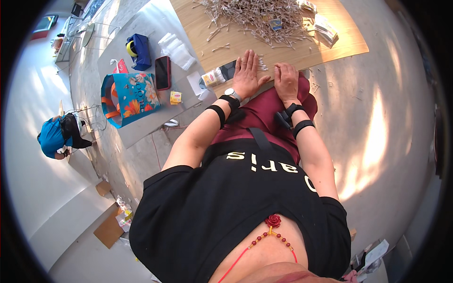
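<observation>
My left hand point(247, 78) lies flat at the near edge of the wooden table point(207, 45), fingers stretched and thumb out to the side. A small row of cotton swabs point(262, 64) shows just right of its fingers. A dark patterned flat piece point(228, 70) lies partly under or behind this hand, next to a clear pack of cotton swabs point(213, 78) with a yellow label. Close by on the right, my right hand point(286, 84) rests at the table edge with fingers curled and together. Its fingertips are turned under, so anything in them is hidden.
A large heap of loose swabs point(255, 19) covers the far table, with packs point(325, 29) at its right. On the grey surface to the left are a phone point(163, 73), blue tape dispenser point(140, 52), floral bag point(137, 96) and small yellow box point(175, 97). Another person point(59, 134) bends at far left.
</observation>
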`<state>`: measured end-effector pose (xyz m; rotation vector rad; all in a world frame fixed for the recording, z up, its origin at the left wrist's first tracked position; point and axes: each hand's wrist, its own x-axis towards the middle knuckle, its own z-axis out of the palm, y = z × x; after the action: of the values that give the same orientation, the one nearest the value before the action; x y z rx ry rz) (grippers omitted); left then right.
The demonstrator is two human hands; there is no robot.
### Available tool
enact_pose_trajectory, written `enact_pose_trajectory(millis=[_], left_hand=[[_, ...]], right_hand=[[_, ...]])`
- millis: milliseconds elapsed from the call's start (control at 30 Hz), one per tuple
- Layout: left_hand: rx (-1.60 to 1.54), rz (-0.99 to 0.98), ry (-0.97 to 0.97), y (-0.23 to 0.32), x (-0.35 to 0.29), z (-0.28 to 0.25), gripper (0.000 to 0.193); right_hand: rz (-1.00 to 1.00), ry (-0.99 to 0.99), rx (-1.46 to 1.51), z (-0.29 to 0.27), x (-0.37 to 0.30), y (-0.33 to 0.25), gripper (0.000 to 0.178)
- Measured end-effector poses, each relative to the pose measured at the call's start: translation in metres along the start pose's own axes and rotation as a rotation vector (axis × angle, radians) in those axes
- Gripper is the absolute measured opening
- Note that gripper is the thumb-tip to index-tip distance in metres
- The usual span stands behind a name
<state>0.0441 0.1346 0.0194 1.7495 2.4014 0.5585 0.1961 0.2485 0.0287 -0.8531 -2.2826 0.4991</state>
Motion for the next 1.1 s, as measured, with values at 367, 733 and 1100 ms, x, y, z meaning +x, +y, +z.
enact_pose_trajectory(millis=[367, 733, 1100], left_hand=[[0.066, -0.014, 0.078, 0.003, 0.005, 0.006, 0.093], [0.070, 0.003, 0.044, -0.007, 0.005, -0.001, 0.097], [0.099, -0.173, 0.053, -0.023, -0.012, -0.015, 0.113]], right_hand=[[-0.025, -0.039, -0.115, -0.005, -0.004, -0.002, 0.029], [-0.059, -0.127, -0.217, 0.000, -0.003, -0.004, 0.045], [-0.089, -0.400, -0.494, 0.028, 0.006, -0.008, 0.076]])
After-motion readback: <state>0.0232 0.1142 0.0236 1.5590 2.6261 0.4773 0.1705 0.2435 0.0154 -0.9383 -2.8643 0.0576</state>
